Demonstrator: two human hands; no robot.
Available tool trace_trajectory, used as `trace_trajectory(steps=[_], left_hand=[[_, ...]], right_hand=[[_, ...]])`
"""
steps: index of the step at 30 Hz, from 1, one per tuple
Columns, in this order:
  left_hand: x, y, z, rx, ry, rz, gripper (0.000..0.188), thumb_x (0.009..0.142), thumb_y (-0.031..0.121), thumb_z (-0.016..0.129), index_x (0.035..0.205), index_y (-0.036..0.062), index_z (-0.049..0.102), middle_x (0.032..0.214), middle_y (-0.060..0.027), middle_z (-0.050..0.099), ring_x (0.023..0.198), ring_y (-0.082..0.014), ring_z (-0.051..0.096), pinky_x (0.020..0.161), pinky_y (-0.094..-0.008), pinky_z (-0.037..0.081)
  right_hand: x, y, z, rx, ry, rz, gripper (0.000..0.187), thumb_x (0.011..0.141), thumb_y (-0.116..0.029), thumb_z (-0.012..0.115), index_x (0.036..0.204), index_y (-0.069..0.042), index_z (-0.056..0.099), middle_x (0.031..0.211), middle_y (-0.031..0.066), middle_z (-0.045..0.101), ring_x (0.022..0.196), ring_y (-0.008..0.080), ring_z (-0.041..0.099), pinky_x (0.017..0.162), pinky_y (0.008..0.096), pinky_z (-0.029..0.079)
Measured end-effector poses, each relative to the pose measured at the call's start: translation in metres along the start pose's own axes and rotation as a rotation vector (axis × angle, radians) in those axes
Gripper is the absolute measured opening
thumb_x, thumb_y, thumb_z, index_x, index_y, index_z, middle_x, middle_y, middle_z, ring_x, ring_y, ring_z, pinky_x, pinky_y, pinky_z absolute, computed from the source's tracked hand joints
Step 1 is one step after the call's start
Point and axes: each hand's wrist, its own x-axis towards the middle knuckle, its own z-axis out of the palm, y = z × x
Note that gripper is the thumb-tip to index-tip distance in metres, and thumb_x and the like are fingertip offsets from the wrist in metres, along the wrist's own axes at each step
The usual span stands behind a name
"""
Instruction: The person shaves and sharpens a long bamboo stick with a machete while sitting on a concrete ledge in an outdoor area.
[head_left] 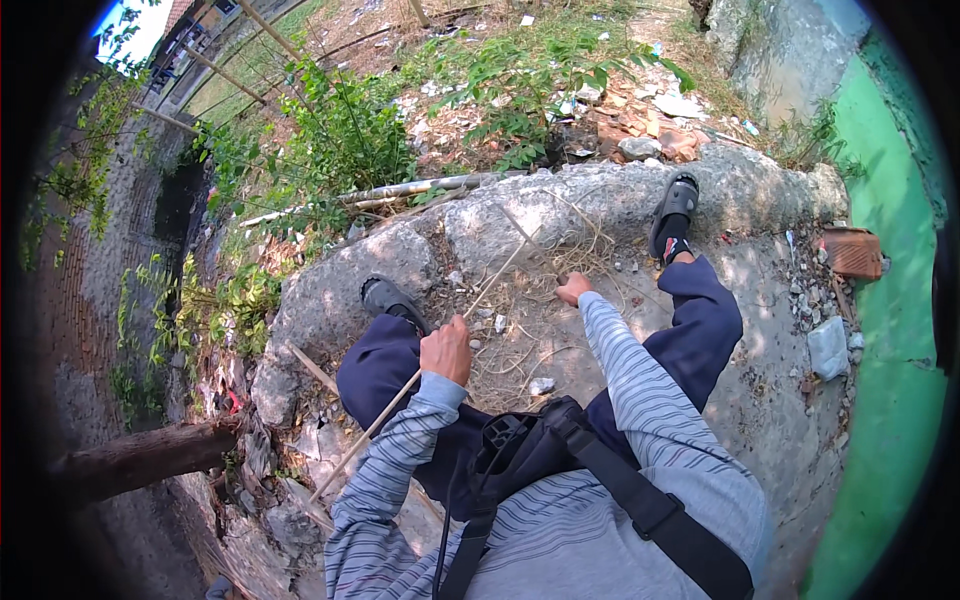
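Observation:
My left hand [447,350] is closed around a long thin bamboo strip [490,282] that runs from the lower left up toward the dry strips ahead. My right hand [573,289] reaches down to a loose pile of dry thin strips [530,300] on the concrete slab [620,200], fingers closed among them; whether it grips one I cannot tell. I sit on the slab with both legs in dark blue trousers spread, a black sandal on each foot [676,212] [390,297].
The slab drops off at the left to rubble and a log [140,460]. Green plants [330,140] and a pipe [420,187] lie beyond it. A green wall [890,300], a red brick piece [853,252] and a white bag [828,348] are at the right.

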Motion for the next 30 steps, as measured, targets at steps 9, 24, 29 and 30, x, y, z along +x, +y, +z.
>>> trace_trajectory(steps=[9, 24, 29, 30], left_hand=[[-0.001, 0.001, -0.001, 0.018, 0.005, 0.006, 0.005, 0.084, 0.009, 0.057, 0.088, 0.0053, 0.056, 0.074, -0.0139, 0.069, 0.069, -0.0307, 0.07, 0.057, -0.0424, 0.054], [0.001, 0.011, -0.003, -0.086, -0.022, 0.025, 0.011, 0.088, 0.01, 0.052, 0.083, 0.0016, 0.055, 0.075, -0.018, 0.068, 0.069, -0.0355, 0.069, 0.058, -0.0457, 0.054], [0.001, -0.005, 0.013, -0.043, 0.009, 0.074, 0.015, 0.09, 0.015, 0.051, 0.083, 0.0025, 0.054, 0.07, -0.0177, 0.067, 0.065, -0.0333, 0.069, 0.055, -0.0445, 0.054], [-0.001, -0.01, 0.01, -0.04, 0.021, 0.055, 0.016, 0.089, 0.015, 0.052, 0.08, 0.0035, 0.056, 0.068, -0.017, 0.067, 0.065, -0.0324, 0.069, 0.054, -0.0437, 0.053]], right_hand=[[0.014, 0.021, 0.007, 0.099, -0.07, 0.254, 0.032, 0.07, -0.029, 0.069, 0.087, -0.002, 0.068, 0.088, 0.0227, 0.07, 0.086, 0.0368, 0.068, 0.078, 0.0458, 0.052], [0.017, 0.088, 0.022, -0.045, 0.099, 0.156, 0.033, 0.069, -0.025, 0.066, 0.091, -0.001, 0.07, 0.088, 0.0236, 0.07, 0.086, 0.0388, 0.068, 0.079, 0.0441, 0.054], [0.0, 0.042, 0.021, -0.059, 0.2, -0.028, 0.031, 0.07, -0.025, 0.066, 0.091, -0.003, 0.07, 0.086, 0.021, 0.071, 0.082, 0.0361, 0.068, 0.077, 0.0442, 0.053], [-0.018, 0.024, 0.024, -0.068, 0.152, -0.111, 0.028, 0.072, -0.026, 0.066, 0.088, -0.002, 0.068, 0.082, 0.0207, 0.069, 0.079, 0.0354, 0.068, 0.073, 0.0435, 0.052]])
